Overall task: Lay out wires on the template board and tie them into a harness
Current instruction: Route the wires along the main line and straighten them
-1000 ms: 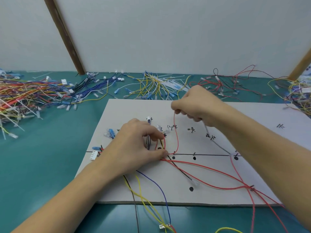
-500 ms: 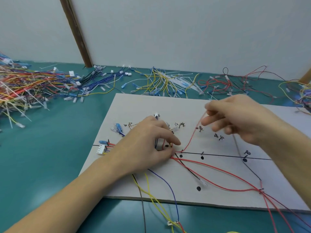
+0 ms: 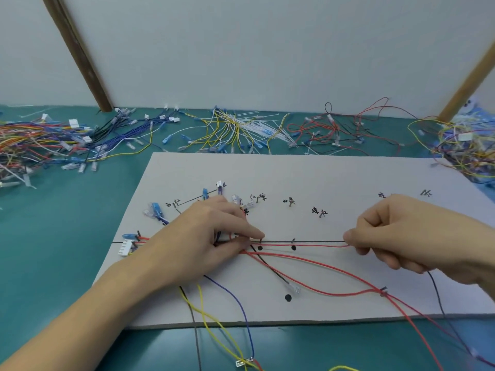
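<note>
Thin red wire [image 3: 302, 245] lay taut along black ruled line on white rectangular template board [image 3: 308, 172], between hands. Left hand [image 3: 211, 236] pinched its left end near board centre, fingers curled over wire bundle. Right hand [image 3: 396, 234] pinched its right end, fingers curled. Board's far half bare; near edge crossed by yellow, blue, black wires. Loose wire heaps [image 3: 235, 129] lined teal table [image 3: 53, 250] beyond far edge.

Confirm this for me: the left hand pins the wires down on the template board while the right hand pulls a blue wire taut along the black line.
Wrong colour. In the head view the right hand pulls a red wire, not blue, taut along the black line. The left hand does pin the wires on the template board.
</note>
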A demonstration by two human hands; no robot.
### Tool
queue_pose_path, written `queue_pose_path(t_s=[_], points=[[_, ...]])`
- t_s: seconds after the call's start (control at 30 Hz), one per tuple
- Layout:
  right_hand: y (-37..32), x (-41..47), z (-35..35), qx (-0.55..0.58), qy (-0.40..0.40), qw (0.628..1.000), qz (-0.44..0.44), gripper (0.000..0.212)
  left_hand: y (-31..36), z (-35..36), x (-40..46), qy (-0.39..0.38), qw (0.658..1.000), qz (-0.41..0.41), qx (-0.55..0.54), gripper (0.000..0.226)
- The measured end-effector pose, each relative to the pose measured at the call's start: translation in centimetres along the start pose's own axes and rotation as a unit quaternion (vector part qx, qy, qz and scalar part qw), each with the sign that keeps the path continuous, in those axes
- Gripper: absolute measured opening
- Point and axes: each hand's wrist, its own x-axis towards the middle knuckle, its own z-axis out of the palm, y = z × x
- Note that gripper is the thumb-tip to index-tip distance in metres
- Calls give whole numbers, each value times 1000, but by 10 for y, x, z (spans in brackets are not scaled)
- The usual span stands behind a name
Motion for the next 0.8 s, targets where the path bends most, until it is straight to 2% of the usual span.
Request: queue_pose_path(t_s=[0.17,0.27,0.6,0.7,0.8], points=[[-5,16,0,-61,8,998,2,32,0,0,-1,4,1000,-2,-13,29],[-14,37,-6,-58,38,998,-8,31,2,-1,-1,1,1000,-7,-17,25],[-10,57,-18,34,-66,997,1,21,1,-1,-2,3,1000,-12,-23,24],[-11,58,-20,18,-68,998,2,20,0,0,-2,3,1000,-11,-23,24],[-14,56,-20,-45,-45,998,8,31,0,-1,-2,2,1000,-16,-26,26]])
